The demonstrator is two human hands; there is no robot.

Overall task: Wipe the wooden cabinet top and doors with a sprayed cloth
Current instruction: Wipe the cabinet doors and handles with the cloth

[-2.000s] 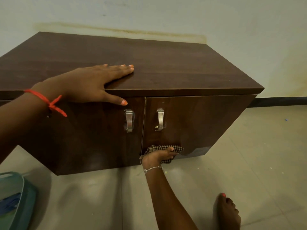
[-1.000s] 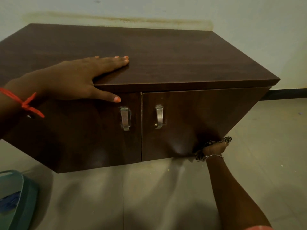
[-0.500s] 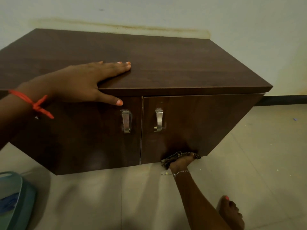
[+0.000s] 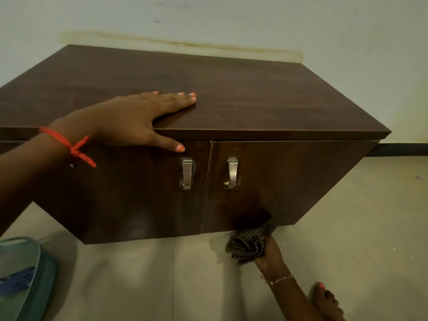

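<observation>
A dark wooden cabinet (image 4: 254, 93) stands low on the floor against a pale wall. Its two doors are closed, each with a metal handle: the left door (image 4: 129, 193) and the right door (image 4: 289, 177). My left hand (image 4: 136, 119) rests flat on the cabinet top near the front edge, thumb hanging over the left door. My right hand (image 4: 269, 254) grips a bunched checked cloth (image 4: 249, 243) just below the right door's bottom edge, over the floor. The cloth's top corner reaches up to that edge.
A teal plastic tub (image 4: 25, 276) sits on the tiled floor at the lower left. My bare foot (image 4: 328, 302) is on the floor at the lower right. A damp patch (image 4: 215, 244) marks the tile beside the cloth. Open floor lies right of the cabinet.
My right hand swept the cloth along the right door's bottom, right then back left, and now has dropped off the door to just below it. My left hand stayed on the top.
</observation>
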